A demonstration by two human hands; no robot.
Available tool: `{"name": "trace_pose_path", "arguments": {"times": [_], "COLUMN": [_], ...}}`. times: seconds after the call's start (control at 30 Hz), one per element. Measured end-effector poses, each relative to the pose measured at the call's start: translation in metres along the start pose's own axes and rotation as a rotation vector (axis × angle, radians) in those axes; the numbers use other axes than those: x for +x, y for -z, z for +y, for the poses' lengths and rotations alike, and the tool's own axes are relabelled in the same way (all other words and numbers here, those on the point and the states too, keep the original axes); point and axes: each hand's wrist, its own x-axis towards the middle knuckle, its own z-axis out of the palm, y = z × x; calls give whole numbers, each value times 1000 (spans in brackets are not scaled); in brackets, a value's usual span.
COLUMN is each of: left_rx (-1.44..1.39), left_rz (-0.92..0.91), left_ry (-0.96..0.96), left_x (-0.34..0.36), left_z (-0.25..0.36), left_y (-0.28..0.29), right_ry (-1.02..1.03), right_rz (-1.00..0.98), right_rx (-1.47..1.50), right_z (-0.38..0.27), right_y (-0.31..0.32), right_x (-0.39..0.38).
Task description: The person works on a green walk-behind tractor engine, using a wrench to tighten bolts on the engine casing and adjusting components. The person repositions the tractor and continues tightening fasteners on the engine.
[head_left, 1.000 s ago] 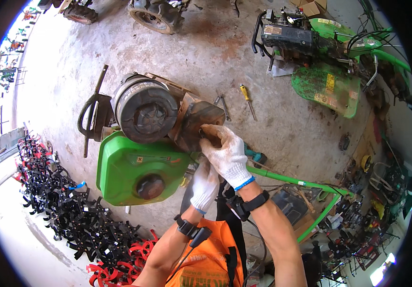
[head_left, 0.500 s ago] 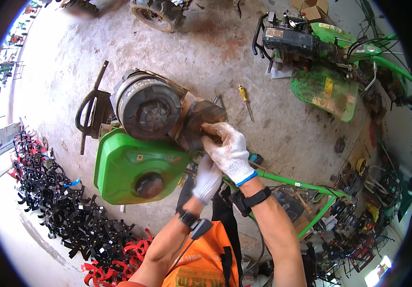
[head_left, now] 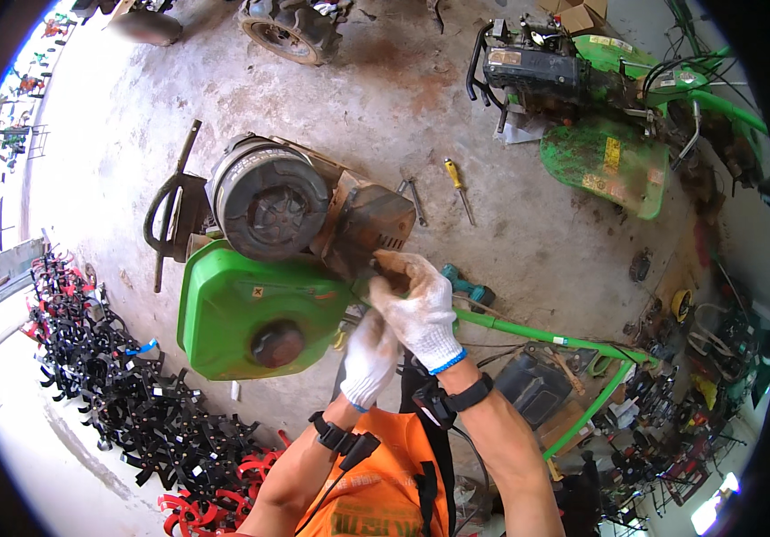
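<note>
Right hand (head_left: 421, 309), fingers curled shut on the rusty muffler (head_left: 376, 224) edge at the engine's 3 o'clock beside the green fuel tank (head_left: 242, 309), should hold firm while left hand (head_left: 369, 356), fingers loosely bent and seemingly empty, steadies below.

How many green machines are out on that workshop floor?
2. One, with a green fuel tank, sits right under the gloved hands. The other green tiller stands at the upper right by the wall. More may hide in the clutter at the right edge.
</note>
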Motion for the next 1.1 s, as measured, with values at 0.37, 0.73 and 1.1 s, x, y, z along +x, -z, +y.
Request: {"name": "trace_pose_path", "arguments": {"times": [0.37, 0.73, 1.1], "left_rx": [-28, 123, -95], "left_rz": [-14, 13, -46], "left_ry": [-347, -330, -447], "left_x": [45, 87, 72], "left_z": [5, -11, -12], "left_y": [-27, -49, -25], "right_ry": [334, 531, 362], "right_rz": [-4, -151, -101], "right_rx": [-232, -498, -328], "right_z": [1, -20, -6], "right_y": [4, 23, 12], "right_x": [37, 53, 48]}}
